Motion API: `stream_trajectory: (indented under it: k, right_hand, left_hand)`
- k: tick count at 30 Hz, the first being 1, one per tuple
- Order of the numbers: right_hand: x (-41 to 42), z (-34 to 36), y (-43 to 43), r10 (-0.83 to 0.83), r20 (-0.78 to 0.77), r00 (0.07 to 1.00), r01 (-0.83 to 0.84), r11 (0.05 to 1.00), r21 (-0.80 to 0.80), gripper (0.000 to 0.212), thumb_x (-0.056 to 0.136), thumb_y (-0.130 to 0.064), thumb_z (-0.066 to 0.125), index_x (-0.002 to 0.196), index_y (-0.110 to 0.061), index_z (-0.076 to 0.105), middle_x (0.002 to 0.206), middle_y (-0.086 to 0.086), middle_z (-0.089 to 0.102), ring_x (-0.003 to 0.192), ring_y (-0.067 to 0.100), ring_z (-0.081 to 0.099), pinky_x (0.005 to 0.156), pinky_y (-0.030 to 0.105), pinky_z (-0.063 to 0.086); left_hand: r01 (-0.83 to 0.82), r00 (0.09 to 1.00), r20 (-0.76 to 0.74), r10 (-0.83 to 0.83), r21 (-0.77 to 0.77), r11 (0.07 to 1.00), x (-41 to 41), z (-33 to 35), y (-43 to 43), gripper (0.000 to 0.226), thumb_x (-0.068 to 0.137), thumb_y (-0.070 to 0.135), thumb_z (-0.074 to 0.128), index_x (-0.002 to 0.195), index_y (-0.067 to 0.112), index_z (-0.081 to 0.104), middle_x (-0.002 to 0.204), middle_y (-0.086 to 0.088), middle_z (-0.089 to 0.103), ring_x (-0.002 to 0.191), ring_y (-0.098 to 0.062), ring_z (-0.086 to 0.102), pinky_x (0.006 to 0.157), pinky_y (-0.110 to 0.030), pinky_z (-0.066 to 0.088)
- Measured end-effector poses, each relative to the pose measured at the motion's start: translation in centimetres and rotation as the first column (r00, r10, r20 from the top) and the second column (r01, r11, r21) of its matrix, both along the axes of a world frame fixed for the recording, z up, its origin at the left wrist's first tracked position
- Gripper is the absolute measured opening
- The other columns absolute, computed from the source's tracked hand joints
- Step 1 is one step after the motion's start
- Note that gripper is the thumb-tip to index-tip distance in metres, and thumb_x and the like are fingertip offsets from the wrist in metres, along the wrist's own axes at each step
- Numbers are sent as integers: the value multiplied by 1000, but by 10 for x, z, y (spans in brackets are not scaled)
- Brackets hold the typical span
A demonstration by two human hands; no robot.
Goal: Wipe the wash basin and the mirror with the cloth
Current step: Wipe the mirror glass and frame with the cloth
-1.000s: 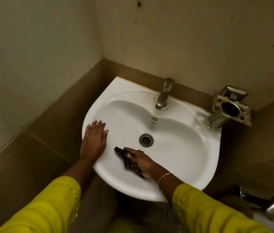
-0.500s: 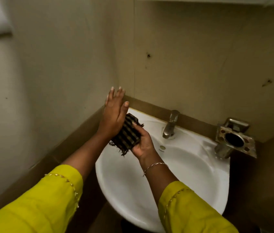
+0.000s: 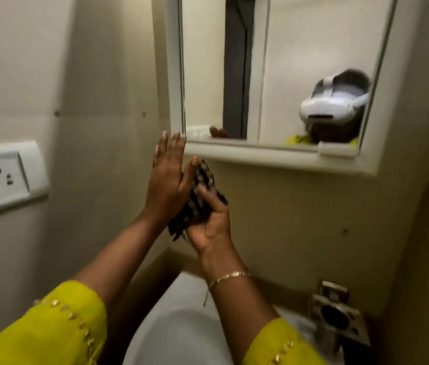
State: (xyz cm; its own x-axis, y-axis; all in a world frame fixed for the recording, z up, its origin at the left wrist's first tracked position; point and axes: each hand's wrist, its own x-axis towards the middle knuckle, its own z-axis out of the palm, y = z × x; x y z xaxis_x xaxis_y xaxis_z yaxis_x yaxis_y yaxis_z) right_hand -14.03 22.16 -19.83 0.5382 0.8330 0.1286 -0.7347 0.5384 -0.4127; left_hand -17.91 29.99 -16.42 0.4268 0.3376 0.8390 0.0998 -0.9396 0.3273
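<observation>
One wash basin (image 3: 181, 327) lies nearest, below the wrists. One cloth (image 3: 200, 191), long axis near upright, sits cupped in the right hand (image 3: 209, 222), thumb over it. The left hand (image 3: 167, 180), fingers straight, presses flat against it. One mirror (image 3: 287, 75) lies just above and rightward, the left hand nearer its frame

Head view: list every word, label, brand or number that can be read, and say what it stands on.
No text can be read.
On the socket plate: no lettering shows.
On the headset reflected in the mirror: blurred, no mark legible.
On the cloth: a check pattern only.
On the holder: no marking shows.
</observation>
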Motion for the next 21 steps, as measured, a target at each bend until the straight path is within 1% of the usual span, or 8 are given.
stream_trajectory:
  k: [2, 4, 8, 12, 15, 17, 19, 21]
  right_hand:
    - [3, 27, -5, -2, 22, 1000, 1, 999, 40, 24, 84, 2, 46, 86, -5, 68, 70, 10, 71, 60, 21, 69, 53, 27, 56]
    - [8, 54, -12, -32, 22, 999, 30, 996, 89, 23, 83, 2, 45, 89, -3, 66, 71, 13, 71, 61, 24, 70, 56, 30, 58]
    - [18, 105, -31, -136, 25, 990, 129, 974, 189, 49, 68, -10, 56, 116, -4, 59, 108, 20, 66, 101, 36, 60, 92, 47, 47]
    - [23, 151, -49, -338, 51, 940, 307, 900, 310, 63, 67, -15, 62, 129, -8, 51, 132, 15, 54, 122, 30, 50, 109, 46, 32]
    - [26, 180, -71, -469, 86, 879, 398, 822, 408, 30, 76, -8, 56, 102, -1, 69, 93, 11, 73, 94, 18, 67, 90, 27, 49]
    - [33, 203, -88, -607, 36, 794, 550, 743, 382, 29, 87, -3, 46, 78, -4, 74, 72, 3, 71, 79, 15, 69, 66, 21, 54]
    - [50, 220, -98, -791, 41, 611, 725, 579, 374, 24, 86, -4, 53, 107, -9, 63, 92, 0, 66, 99, 20, 62, 83, 25, 51]
    - [65, 237, -99, -897, 129, 422, 809, 437, 393, 29, 84, -3, 56, 111, -13, 57, 97, -5, 63, 96, 15, 60, 93, 25, 47]
  left_hand:
    - [26, 997, 72, -28, 27, 999, 4, 30, -4, 69, 85, 52, 18, 142, 12, 23, 152, -6, 19, 137, -8, -2, 112, -29, 0]
    - [49, 990, 129, -55, 43, 998, 7, 60, -11, 70, 84, 53, 19, 142, 13, 23, 151, -5, 20, 136, -6, -1, 113, -33, 5]
    - [76, 978, 184, -95, 110, 991, 7, 109, -25, 74, 82, 56, 17, 142, 13, 23, 151, -6, 22, 134, -4, 2, 114, -35, 8]
    - [59, 970, 217, -106, 211, 976, 9, 140, -34, 73, 83, 54, 18, 141, 10, 25, 149, -9, 27, 134, -6, 5, 114, -36, 8]
    - [27, 960, 263, -100, 268, 963, 16, 160, -35, 70, 85, 52, 24, 139, 8, 29, 147, -13, 31, 132, -9, 9, 113, -42, 13]
    - [16, 958, 270, -99, 292, 956, 23, 172, -31, 66, 87, 48, 29, 139, 8, 29, 147, -13, 31, 133, -11, 9, 112, -38, 9]
    - [3, 959, 266, -97, 330, 944, 32, 181, -26, 65, 88, 47, 32, 139, 7, 29, 147, -14, 31, 135, -14, 10, 112, -37, 8]
    - [-2, 962, 253, -99, 371, 929, 41, 189, -18, 69, 86, 50, 28, 139, 6, 29, 147, -14, 30, 137, -17, 10, 113, -39, 8]
